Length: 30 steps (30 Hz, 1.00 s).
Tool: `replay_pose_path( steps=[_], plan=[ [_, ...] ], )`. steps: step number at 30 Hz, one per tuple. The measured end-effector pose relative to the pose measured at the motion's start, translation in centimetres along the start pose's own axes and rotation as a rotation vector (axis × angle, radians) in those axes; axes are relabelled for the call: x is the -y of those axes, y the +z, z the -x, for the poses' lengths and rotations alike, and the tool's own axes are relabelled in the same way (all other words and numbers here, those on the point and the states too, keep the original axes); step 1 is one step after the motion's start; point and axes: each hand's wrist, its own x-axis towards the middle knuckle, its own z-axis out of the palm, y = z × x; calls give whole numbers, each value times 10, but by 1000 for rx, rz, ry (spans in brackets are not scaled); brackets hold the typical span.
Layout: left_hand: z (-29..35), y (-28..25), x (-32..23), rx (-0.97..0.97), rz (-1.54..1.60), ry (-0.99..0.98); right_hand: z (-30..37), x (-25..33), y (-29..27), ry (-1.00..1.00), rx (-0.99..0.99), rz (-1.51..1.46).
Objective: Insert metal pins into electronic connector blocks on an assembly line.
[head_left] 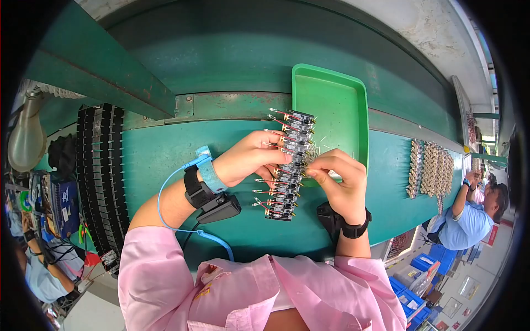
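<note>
A long, narrow strip of joined black circuit boards (284,190) is held upright over the green bench. Red wires with small clear-tipped parts stick out along its left edge, and brass-coloured parts line the right edge. My left hand (254,157) grips the strip at its left side, the thumb lying across the boards. At the right edge, my right hand (342,176) pinches thumb and forefinger together against one of the brass-coloured parts; whatever lies between those fingertips is too small to make out. Behind the strip sits a green plastic tray (331,91) with many thin, pale pins scattered in it.
Long black ribbed strips (100,165) lie at the bench's left. Rows of beige-and-metal parts (436,171) stand on the right. A blue wrist-strap cord (161,201) loops beside my left forearm. A green post (105,66) rises at back left. People in blue work on both sides.
</note>
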Motion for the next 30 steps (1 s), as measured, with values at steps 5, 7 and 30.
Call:
replay_pose_path(
  steps=[5,7,30],
  plan=[
    [0,1,0,-11,-8,-6,0,0,0,-14,5,10],
    [0,1,0,-15,-11,-6,0,0,0,-15,6,10],
    [1,-1,0,18,15,6,-2,-6,2,52,-2,1]
  ],
)
